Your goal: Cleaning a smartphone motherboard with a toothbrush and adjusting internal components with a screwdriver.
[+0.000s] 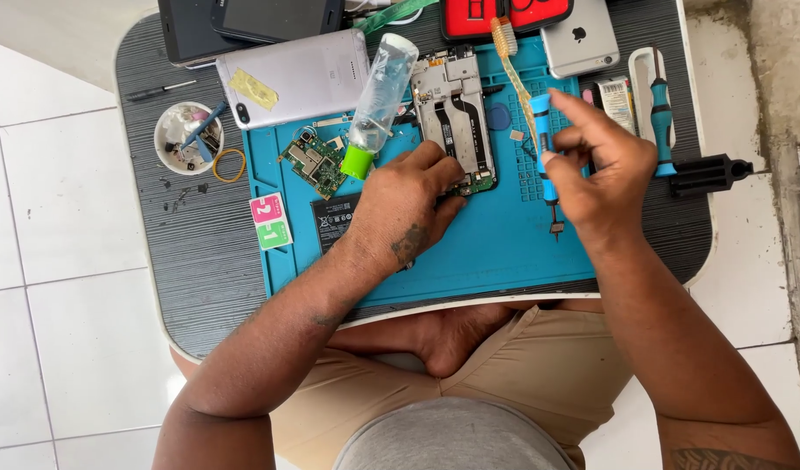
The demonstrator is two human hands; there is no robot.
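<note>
The left hand (400, 213) lies palm down on the blue mat (495, 252), its fingers bent and pressing on the lower end of the opened phone frame (452, 109), which seems meant to pin the frame flat so it cannot slide; the frame reaches up and away from those fingertips. The right hand (595, 170) closes its fingers around a blue screwdriver (545, 144), held nearly upright with the tip pointing down at the mat just below the thumb, a grip that suits fine turning. Just left of the left fingers lies a clear bottle with a green cap (378, 100), and beyond it a green circuit board (311, 163), both kept within easy reach. A toothbrush (511, 61) lies above the right fingers.
</note>
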